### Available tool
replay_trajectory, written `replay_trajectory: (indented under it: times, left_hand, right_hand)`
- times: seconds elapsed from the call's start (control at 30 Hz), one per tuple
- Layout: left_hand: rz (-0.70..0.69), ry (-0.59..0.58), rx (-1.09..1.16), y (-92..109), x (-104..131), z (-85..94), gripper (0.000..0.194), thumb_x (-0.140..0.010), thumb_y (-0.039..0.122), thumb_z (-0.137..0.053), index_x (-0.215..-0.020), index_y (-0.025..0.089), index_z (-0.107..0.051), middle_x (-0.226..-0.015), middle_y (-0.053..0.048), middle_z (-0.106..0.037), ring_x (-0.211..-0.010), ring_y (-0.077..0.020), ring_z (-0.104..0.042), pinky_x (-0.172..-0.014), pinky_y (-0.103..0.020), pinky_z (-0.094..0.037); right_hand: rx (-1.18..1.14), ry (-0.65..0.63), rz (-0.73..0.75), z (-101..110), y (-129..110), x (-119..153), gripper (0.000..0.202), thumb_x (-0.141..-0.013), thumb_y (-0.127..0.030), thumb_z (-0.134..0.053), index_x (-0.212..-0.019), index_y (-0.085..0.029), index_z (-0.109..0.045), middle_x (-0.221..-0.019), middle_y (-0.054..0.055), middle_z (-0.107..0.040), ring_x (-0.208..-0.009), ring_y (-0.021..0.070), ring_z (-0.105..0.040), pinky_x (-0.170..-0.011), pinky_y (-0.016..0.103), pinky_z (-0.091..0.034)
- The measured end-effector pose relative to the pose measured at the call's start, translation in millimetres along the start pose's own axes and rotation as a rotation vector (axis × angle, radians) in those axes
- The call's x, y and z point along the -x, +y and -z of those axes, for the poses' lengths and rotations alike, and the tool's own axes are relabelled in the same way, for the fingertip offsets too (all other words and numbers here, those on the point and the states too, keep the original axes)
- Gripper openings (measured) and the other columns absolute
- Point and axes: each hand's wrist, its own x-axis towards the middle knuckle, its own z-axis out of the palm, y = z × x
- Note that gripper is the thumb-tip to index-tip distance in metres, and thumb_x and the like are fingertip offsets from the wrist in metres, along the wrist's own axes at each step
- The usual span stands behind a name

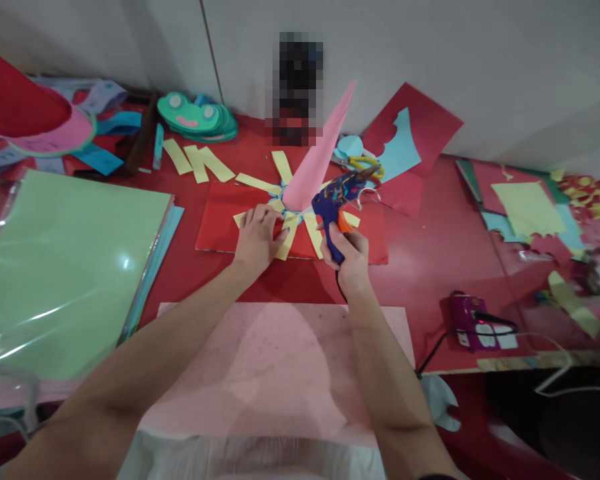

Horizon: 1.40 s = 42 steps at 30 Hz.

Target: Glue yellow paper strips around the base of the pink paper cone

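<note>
A pink paper cone (317,160) stands on a red sheet (220,217), leaning to the upper right. Yellow paper strips (313,233) fan out round its base, over small blue paper tabs. My left hand (260,237) rests on the strips just left of the cone, fingers bent and thumb apart from them. In my right hand (347,253) is a dark blue hot glue gun (337,200) with an orange trigger, gripped by its handle. The gun is beside the cone, its nozzle directed to the upper right, away from the cone.
Loose yellow strips (199,162) and green frog-face cutouts (195,120) lie at the back left. Green sheets in plastic (75,260) cover the left side. Yellow-handled scissors (365,163) lie behind the glue gun. A purple power strip (467,323) with cords sits at the right.
</note>
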Motion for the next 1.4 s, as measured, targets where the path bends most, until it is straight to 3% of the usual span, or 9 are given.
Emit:
replay_trajectory:
  times: [0.93,1.17,1.4]
  left_hand:
    - [-0.044,0.023,-0.022,-1.7,1.3,0.5,0.015,-0.091,0.028,-0.057,-0.103,0.02,-0.06,-0.111,-0.009,-0.06,-0.107,-0.0256,-0.055,-0.1,-0.043,-0.042]
    - [-0.139,-0.014,-0.026,2.5,0.5,1.2,0.031,-0.094,0.018,-0.04,-0.12,0.015,-0.058,-0.129,-0.012,-0.059,-0.122,-0.0249,-0.052,-0.111,-0.043,-0.037]
    - [-0.15,-0.102,-0.165,11.2,6.8,0.4,0.044,-0.096,0.023,-0.036,-0.136,0.013,-0.05,-0.147,-0.016,-0.046,-0.139,-0.029,-0.038,-0.117,-0.051,-0.026]
  right_hand:
    - [-0.085,-0.04,-0.002,6.0,2.9,-3.9,0.032,-0.08,-0.051,-0.065,-0.082,-0.019,-0.066,-0.041,-0.009,-0.041,-0.032,0.0037,-0.024,-0.035,0.022,-0.012]
    - [-0.329,0.029,0.078,20.6,-8.0,-9.3,0.038,-0.078,-0.061,-0.061,-0.079,-0.023,-0.062,-0.04,-0.012,-0.028,-0.032,0.005,-0.015,-0.032,0.022,-0.012]
    - [-0.617,0.156,0.246,40.1,-14.8,-14.9,0.032,-0.09,-0.051,-0.052,-0.076,-0.024,-0.06,-0.043,-0.013,-0.014,-0.034,0.0065,-0.006,-0.029,0.016,-0.014]
